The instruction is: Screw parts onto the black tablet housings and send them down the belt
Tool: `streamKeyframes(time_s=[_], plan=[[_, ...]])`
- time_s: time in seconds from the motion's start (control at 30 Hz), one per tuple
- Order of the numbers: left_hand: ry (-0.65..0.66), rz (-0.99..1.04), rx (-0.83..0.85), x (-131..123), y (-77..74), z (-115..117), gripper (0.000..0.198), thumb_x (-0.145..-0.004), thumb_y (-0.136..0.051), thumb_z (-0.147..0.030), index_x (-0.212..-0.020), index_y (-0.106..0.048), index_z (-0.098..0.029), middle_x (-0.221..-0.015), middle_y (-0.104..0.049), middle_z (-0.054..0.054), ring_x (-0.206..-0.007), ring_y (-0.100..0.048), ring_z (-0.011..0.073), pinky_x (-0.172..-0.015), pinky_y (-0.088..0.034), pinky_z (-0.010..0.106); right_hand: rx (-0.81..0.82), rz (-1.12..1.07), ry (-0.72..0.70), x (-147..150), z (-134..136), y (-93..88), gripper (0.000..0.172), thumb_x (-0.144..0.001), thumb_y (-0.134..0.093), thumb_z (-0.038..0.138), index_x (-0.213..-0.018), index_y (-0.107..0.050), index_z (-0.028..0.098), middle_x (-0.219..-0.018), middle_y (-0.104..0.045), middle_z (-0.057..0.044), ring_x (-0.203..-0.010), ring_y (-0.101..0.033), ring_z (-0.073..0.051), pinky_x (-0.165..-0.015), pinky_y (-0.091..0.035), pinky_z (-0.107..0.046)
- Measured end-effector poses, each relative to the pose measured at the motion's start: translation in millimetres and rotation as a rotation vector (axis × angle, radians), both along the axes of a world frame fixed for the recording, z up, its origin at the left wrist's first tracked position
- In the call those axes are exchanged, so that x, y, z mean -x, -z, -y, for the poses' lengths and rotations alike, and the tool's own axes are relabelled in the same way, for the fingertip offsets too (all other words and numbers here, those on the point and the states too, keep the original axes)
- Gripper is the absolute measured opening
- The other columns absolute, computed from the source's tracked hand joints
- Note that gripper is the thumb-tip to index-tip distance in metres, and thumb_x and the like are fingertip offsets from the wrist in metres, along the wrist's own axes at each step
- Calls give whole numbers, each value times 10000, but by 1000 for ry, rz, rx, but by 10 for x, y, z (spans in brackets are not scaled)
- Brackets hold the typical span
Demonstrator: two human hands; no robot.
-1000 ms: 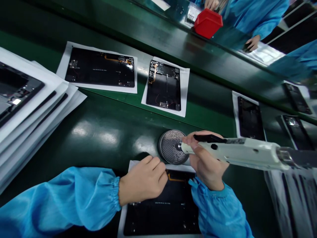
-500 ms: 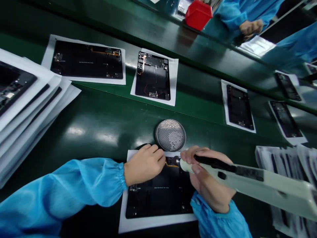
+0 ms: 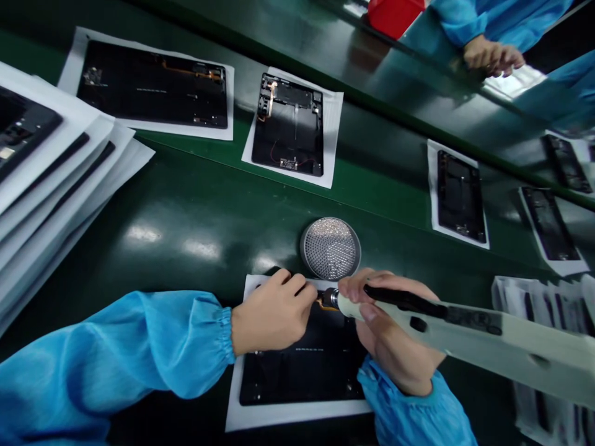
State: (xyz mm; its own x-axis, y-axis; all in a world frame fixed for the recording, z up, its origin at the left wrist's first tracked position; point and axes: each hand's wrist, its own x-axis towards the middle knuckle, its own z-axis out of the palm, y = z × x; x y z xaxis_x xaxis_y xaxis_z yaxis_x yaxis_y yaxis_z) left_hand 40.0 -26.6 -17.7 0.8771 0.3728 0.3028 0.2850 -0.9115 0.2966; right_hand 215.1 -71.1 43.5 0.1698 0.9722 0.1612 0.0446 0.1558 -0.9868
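Note:
A pale electric screwdriver (image 3: pixel 465 331) with a black lever lies in my right hand (image 3: pixel 395 328), the fingers wrapped round its front end. Its metal tip points left, over the upper edge of a black tablet housing (image 3: pixel 302 371), beside an orange flex cable (image 3: pixel 327 303). My left hand (image 3: pixel 275 310) rests on the top edge of that housing, fingers curled together close to the tip. Whatever they pinch is hidden. Under the housing is a white sheet (image 3: pixel 297 416). Just beyond my hands sits a round metal dish (image 3: pixel 330 248) with a dotted, shiny inside.
Opened tablet housings (image 3: pixel 153 87) (image 3: pixel 288 127) (image 3: pixel 461 195) lie on white sheets along the green bench (image 3: pixel 209 192). Stacks of sheets with housings stand at left (image 3: pixel 60 186) and right (image 3: pixel 548 322). Across the bench are a red bin (image 3: pixel 395 17) and another person's hands (image 3: pixel 493 56).
The view has shifted slightly, so the far housings and red bin sit higher in the picture. Both hands and the screwdriver stay at the housing's upper edge. The other person's hands have moved.

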Motion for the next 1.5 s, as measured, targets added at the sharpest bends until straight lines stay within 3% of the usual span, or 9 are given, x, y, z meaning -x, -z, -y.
streamKeyframes(time_s=[0.73,0.97,1.17,1.5], plan=[[-3,28,39,5,-17,36,233,-961,-494,-136,-833,-684,-96,-1022,-621,131,-835,-518,238,-644,-333,370,-12,11,-23,65,-38,-4,296,-819,-612,25,-1042,-675,210,-821,-630,-35,-771,-598,-199,-718,-538,-429],[-72,101,173,7,-30,-36,263,-1004,-470,-196,-876,-674,-89,-877,-611,94,-811,-515,217,-689,-396,355,11,-15,-5,66,-9,-214,333,-790,-639,23,-1035,-696,242,-755,-593,-10,-726,-574,-191,-675,-536,-418],[-80,165,358,18,-53,-70,221,-991,-505,-242,-939,-667,-101,-978,-622,99,-892,-537,213,-737,-436,338,69,-10,-119,66,24,-328,366,-821,-605,9,-1086,-669,252,-785,-591,-25,-759,-562,-194,-705,-544,-438],[-46,177,319,15,-3,-68,193,-973,-548,-195,-828,-658,-128,-880,-624,63,-878,-521,190,-740,-412,331,104,-30,-158,102,21,-341,338,-848,-611,40,-1094,-667,264,-795,-598,-24,-767,-570,-187,-713,-531,-427]])
